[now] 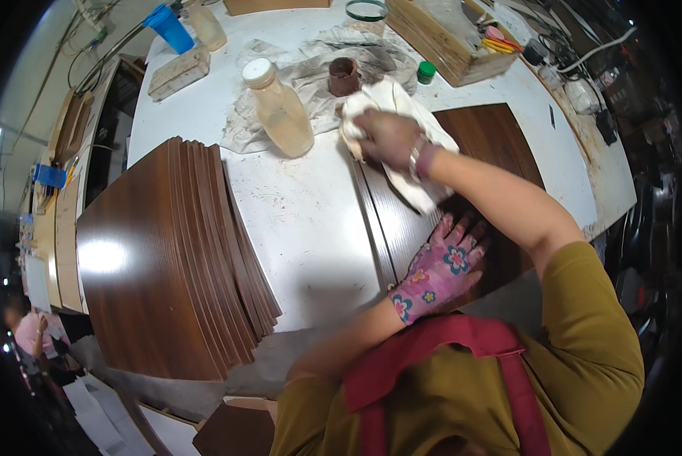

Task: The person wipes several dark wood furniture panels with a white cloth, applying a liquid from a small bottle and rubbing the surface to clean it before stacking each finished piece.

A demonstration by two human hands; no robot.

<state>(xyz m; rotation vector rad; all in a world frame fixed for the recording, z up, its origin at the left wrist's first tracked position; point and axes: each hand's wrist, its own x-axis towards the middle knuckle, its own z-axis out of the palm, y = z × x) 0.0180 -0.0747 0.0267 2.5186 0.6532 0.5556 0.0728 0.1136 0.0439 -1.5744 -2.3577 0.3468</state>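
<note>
My left hand, in a pink flowered glove, lies flat with fingers spread on a dark brown wood-grain panel. In my right hand, gloved and slightly blurred, a white cloth is bunched. The cloth drapes over the panel's far left part and hides some of it. A dark line runs along the panel's left side; I cannot tell whether that is a second board. Just beyond the cloth stands a small brown-stained cup. A plastic bottle with a white cap is to its left.
A tall stack of brown panels fills the table's left side. Crumpled sheeting, a green-lidded jar, a wooden box, a block and a blue cup sit farther back. Another person is far left.
</note>
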